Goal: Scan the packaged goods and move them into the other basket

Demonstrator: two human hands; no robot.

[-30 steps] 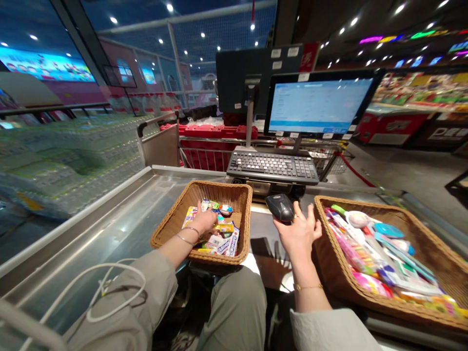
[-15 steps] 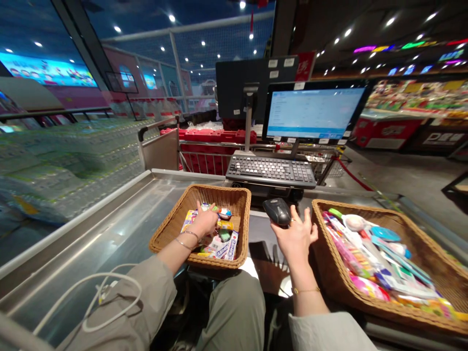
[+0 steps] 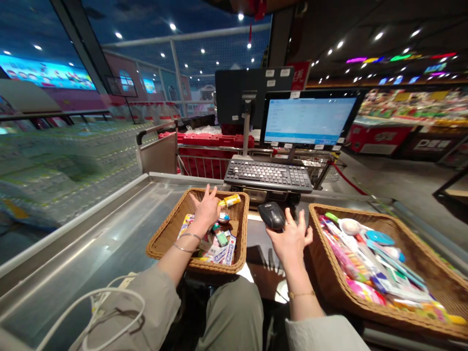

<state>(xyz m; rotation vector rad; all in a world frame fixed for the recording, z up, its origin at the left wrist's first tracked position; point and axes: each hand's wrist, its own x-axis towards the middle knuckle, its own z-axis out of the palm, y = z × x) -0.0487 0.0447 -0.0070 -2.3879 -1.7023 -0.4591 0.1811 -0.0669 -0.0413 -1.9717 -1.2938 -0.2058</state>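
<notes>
Head view, lower centre: left hand (image 3: 206, 210) holds a yellow packet (image 3: 229, 200), seemingly pinched at the fingertips, above the left basket (image 3: 158, 245); right hand (image 3: 291, 238) grips the scanner (image 3: 271, 215), angled leftward so its window faces the packet, beside the full right basket (image 3: 428, 242)

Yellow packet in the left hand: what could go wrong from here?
The yellow packet seems pinched only at the edge of the left hand, which is otherwise spread open; it could drop into the left basket among the other packets. The right hand looks half open around the scanner, so that grip could slip too.
</notes>
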